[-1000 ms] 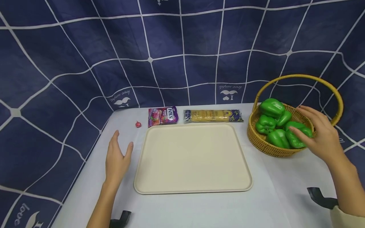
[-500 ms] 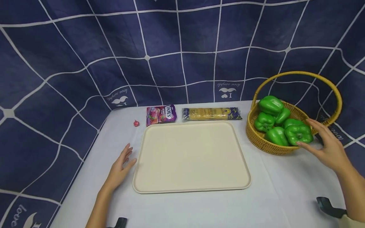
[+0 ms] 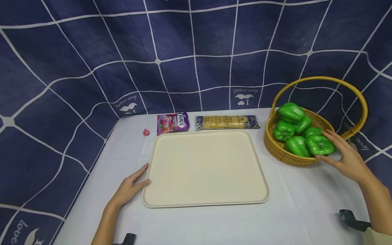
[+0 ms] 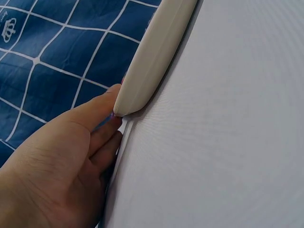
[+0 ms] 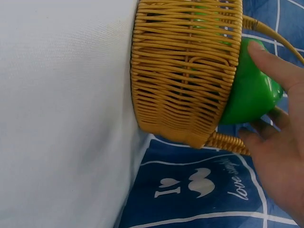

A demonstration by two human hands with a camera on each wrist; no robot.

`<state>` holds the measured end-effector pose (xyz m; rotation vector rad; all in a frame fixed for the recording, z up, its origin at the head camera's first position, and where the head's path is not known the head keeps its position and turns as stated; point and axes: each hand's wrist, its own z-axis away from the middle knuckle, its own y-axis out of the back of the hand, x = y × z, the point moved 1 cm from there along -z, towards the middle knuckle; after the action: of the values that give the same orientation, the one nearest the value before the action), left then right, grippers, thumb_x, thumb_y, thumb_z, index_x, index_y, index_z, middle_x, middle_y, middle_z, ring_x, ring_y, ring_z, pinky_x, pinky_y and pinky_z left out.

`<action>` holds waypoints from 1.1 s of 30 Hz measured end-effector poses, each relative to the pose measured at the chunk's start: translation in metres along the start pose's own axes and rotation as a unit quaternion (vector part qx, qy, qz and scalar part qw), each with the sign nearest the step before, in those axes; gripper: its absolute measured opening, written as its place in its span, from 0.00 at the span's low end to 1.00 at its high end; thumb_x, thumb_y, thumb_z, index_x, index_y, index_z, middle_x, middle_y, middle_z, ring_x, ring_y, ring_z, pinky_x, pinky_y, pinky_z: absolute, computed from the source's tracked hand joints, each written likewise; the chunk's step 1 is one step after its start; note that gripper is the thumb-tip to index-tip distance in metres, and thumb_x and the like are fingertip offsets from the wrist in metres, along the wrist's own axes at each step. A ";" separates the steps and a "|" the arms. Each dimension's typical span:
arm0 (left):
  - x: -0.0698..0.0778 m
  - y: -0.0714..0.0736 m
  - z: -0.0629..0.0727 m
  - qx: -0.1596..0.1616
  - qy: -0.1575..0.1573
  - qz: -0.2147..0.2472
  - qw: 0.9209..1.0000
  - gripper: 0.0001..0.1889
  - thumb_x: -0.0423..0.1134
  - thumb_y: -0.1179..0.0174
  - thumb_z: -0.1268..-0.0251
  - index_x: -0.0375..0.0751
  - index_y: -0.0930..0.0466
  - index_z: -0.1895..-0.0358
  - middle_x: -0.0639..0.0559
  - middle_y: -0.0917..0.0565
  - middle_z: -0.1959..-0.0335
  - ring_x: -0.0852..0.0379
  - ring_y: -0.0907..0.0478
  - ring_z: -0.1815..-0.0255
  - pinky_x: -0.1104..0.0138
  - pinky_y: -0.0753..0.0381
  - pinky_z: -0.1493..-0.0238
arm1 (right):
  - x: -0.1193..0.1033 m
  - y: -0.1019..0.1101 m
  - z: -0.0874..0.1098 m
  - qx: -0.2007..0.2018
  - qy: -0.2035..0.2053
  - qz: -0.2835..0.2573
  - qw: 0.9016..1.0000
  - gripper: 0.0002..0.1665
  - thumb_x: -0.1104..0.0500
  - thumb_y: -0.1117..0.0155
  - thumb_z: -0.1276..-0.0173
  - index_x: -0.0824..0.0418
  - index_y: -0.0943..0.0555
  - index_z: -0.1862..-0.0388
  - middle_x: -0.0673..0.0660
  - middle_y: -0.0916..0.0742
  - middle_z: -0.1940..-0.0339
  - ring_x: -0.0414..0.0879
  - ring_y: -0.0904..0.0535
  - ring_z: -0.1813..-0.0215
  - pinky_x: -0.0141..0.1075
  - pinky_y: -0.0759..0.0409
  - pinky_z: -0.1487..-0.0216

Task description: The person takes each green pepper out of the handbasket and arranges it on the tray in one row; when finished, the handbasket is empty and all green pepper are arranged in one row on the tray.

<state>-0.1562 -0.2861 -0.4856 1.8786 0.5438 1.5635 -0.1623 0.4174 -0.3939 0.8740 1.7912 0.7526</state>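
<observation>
- Cloth (image 3: 92, 41), dark blue with white lines, hung across the upper part of the frame and down its left side
- At lower left, the left hand (image 3: 127, 190) lay beside the tray (image 3: 205, 170), its fingers extended and not curled, with thumb and forefinger touching the left rim; the left wrist view showed the contact at a rounded corner
- Above that hand, left of centre, a small red item (image 3: 146, 132) lay on the white table (image 3: 214, 224), well apart from its fingers
- Tray in mid-frame, flat, its long axis running left to right, so that the left hand met one short side
- Along the tray's far edge lay a purple packet (image 3: 173, 123), then a long yellow packet (image 3: 227, 122) parallel to that edge
- At right stood the wicker basket (image 3: 277, 152), handle up, holding other green peppers (image 3: 291, 113)
- In its front right part sat the front-right pepper (image 3: 320, 145), dimpled end towards the viewer
- At far right, the right hand (image 3: 347, 161), clearly the nearer, gripped this pepper, thumb on the near side and fingers on the far side; the pepper lay left of the palm
</observation>
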 end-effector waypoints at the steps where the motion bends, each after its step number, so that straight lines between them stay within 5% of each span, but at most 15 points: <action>1: 0.000 0.000 0.000 -0.001 -0.002 -0.001 1.000 0.32 0.52 0.41 0.39 0.56 0.39 0.31 0.49 0.37 0.32 0.44 0.41 0.33 0.49 0.40 0.35 | 0.001 0.000 0.000 0.001 0.003 0.002 1.000 0.52 0.63 0.29 0.46 0.54 0.47 0.27 0.62 0.48 0.26 0.70 0.56 0.30 0.72 0.63 0.41; 9: 0.000 0.002 0.002 -0.008 -0.016 -0.009 1.000 0.32 0.52 0.41 0.39 0.50 0.37 0.32 0.53 0.35 0.33 0.49 0.40 0.32 0.55 0.41 0.35 | 0.002 0.000 -0.002 0.014 0.010 0.014 1.000 0.54 0.65 0.27 0.50 0.54 0.45 0.27 0.68 0.43 0.29 0.71 0.52 0.31 0.70 0.60 0.38; 14: -0.001 0.003 0.003 -0.014 -0.009 0.003 1.000 0.31 0.51 0.41 0.39 0.50 0.37 0.32 0.53 0.35 0.33 0.48 0.41 0.32 0.53 0.41 0.35 | -0.008 0.001 -0.002 0.054 -0.019 0.032 0.998 0.53 0.61 0.26 0.49 0.54 0.44 0.28 0.72 0.39 0.33 0.73 0.47 0.34 0.69 0.54 0.38; 15: -0.001 0.003 0.003 -0.016 -0.007 0.004 1.000 0.31 0.51 0.41 0.39 0.50 0.37 0.33 0.53 0.35 0.33 0.47 0.41 0.32 0.53 0.41 0.35 | -0.013 0.000 -0.002 0.069 -0.025 0.032 0.997 0.52 0.61 0.26 0.50 0.54 0.43 0.28 0.72 0.37 0.34 0.72 0.46 0.34 0.63 0.51 0.34; 18: -0.001 0.003 0.003 -0.018 -0.003 0.015 1.000 0.31 0.49 0.40 0.39 0.49 0.36 0.33 0.51 0.35 0.33 0.46 0.41 0.32 0.50 0.41 0.35 | -0.032 -0.003 -0.005 0.118 -0.022 -0.004 0.993 0.51 0.66 0.25 0.53 0.53 0.39 0.30 0.66 0.33 0.37 0.55 0.39 0.33 0.38 0.43 0.30; 21: -0.001 0.003 0.002 -0.018 -0.001 0.024 1.000 0.31 0.48 0.39 0.40 0.48 0.36 0.33 0.50 0.35 0.33 0.45 0.41 0.32 0.49 0.42 0.35 | -0.057 -0.009 -0.016 0.152 0.008 -0.065 0.986 0.51 0.72 0.25 0.56 0.53 0.34 0.32 0.54 0.30 0.39 0.37 0.37 0.39 0.16 0.42 0.40; 25: -0.001 0.003 0.003 -0.020 0.005 0.022 1.000 0.32 0.50 0.40 0.40 0.49 0.37 0.33 0.51 0.36 0.33 0.47 0.42 0.32 0.51 0.42 0.34 | -0.096 -0.025 -0.038 0.170 0.044 -0.112 0.978 0.53 0.74 0.24 0.61 0.53 0.32 0.34 0.47 0.29 0.41 0.32 0.35 0.43 0.17 0.34 0.44; 33: -0.001 0.005 0.004 -0.021 0.005 0.021 1.000 0.33 0.53 0.40 0.40 0.49 0.36 0.33 0.52 0.35 0.33 0.46 0.42 0.32 0.50 0.43 0.34 | -0.178 -0.077 -0.083 0.151 0.057 -0.169 0.972 0.50 0.64 0.22 0.55 0.49 0.34 0.32 0.57 0.27 0.39 0.48 0.30 0.42 0.21 0.25 0.51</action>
<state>-0.1526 -0.2908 -0.4833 1.8617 0.4751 1.5999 -0.2085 0.2188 -0.3403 0.7002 2.1250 0.3194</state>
